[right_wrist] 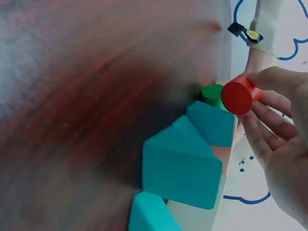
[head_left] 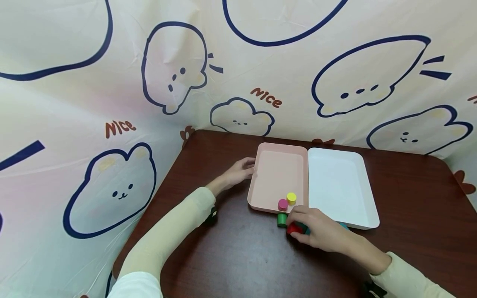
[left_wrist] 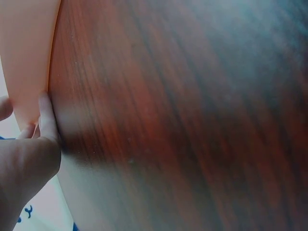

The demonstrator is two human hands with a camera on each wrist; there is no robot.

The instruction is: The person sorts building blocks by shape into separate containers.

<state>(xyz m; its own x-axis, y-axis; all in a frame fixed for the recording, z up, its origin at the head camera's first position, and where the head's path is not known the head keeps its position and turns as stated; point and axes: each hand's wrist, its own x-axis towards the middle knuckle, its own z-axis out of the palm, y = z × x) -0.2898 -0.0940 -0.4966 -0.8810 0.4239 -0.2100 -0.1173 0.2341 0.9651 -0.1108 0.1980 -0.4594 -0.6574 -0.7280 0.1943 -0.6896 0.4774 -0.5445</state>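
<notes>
My right hand (head_left: 322, 229) pinches a red cylinder block (right_wrist: 237, 96) between thumb and fingers, just in front of the pink tray's near edge. A green cylinder block (head_left: 282, 220) stands right beside it. Several teal wedge-shaped blocks (right_wrist: 182, 175) sit close by in the right wrist view, mostly hidden behind the hand in the head view. Inside the pink tray (head_left: 275, 169), near its front wall, are a magenta cylinder block (head_left: 283, 204) and a yellow one (head_left: 291, 198). My left hand (head_left: 240, 171) touches the tray's left side with relaxed fingers (left_wrist: 46, 115).
A white tray (head_left: 340, 182) adjoins the pink one on the right. Both lie on a dark brown wooden table (head_left: 231, 256). Behind and to the left hangs a pale curtain (head_left: 167, 124) with cartoon outlines, meeting the table's back edge.
</notes>
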